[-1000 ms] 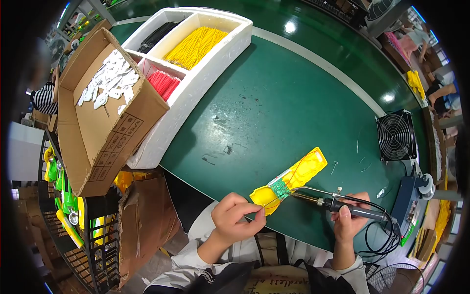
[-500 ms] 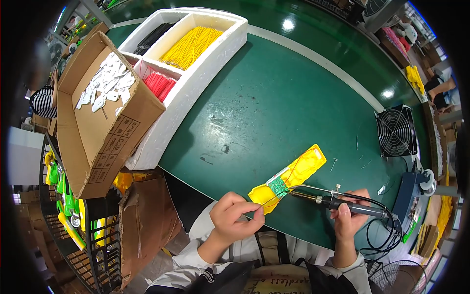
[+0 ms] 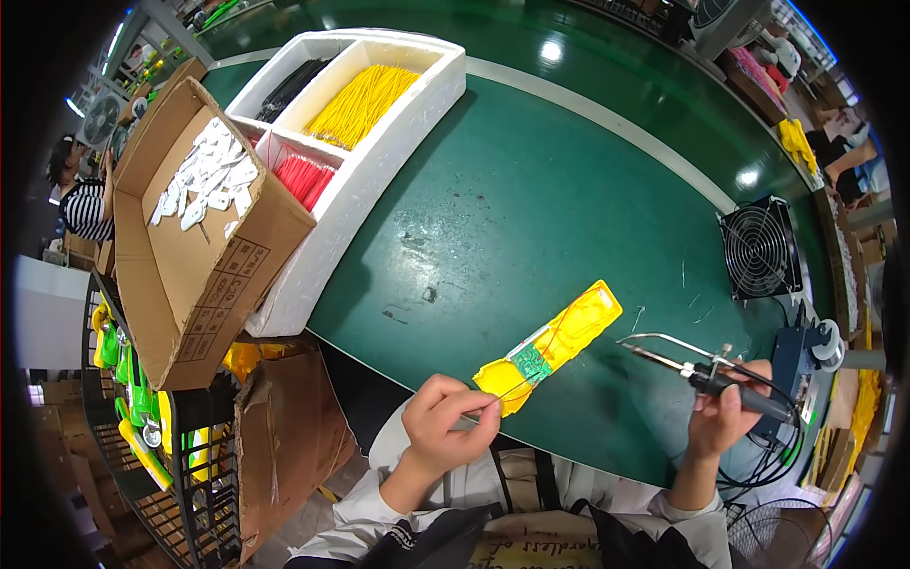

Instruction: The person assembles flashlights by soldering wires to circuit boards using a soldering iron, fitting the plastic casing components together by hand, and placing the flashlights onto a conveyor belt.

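Observation:
A yellow plastic housing lies at the table's front edge, with a small green circuit board and thin wires on it. My left hand pinches a thin dark wire that runs to the board, at the housing's near end. My right hand is closed round the dark handle of a soldering iron. The iron's tip and a thin metal feed tube beside it point left, apart from the board.
A white foam box holds black, yellow and red wires. Beside it, a cardboard box contains white pieces. A black fan and a blue soldering unit with a spool stand right. A black crate is lower left.
My right hand has moved right with the soldering iron, drawing its tip away from the circuit board. My left hand still pinches the wire. The view has shifted slightly.

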{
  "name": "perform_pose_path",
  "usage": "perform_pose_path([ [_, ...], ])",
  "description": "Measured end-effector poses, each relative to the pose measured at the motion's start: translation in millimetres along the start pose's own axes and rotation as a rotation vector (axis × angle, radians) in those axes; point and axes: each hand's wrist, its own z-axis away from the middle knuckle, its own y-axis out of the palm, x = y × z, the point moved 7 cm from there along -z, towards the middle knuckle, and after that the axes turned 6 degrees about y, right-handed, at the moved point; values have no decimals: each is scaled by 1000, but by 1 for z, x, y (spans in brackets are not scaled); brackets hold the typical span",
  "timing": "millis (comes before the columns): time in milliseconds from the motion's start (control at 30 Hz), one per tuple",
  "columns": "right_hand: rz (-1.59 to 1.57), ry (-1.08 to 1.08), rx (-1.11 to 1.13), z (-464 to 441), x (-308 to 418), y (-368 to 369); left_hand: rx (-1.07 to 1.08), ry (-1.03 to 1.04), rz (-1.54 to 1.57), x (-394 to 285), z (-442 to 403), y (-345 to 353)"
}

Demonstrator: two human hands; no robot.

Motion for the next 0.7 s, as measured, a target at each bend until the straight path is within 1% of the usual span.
perform_pose_path([
  [100, 71, -73, -50, -13, 10, -16, 27, -3, -11, -2, -3, 0],
  [167, 70, -95, -39, -19, 13, -27, 54, -4, -29, -4, -5, 1],
  [233, 63, -113, -121, -21, 13, -37, 95, -6, -61, -6, -6, 3],
  [333, -63, -78, -144, -22, 4, -46, 39, -25, -23, -3, -5, 5],
  [433, -105, -25, -129, -21, -9, -50, 48, -57, -48, -5, -4, 6],
  [567, -86, 22, -159, -18, -14, -51, 78, -15, -145, -5, -2, 6],
  [700, -43, -28, -111, -16, -14, -48, 55, 26, -172, -7, -2, 6],
])
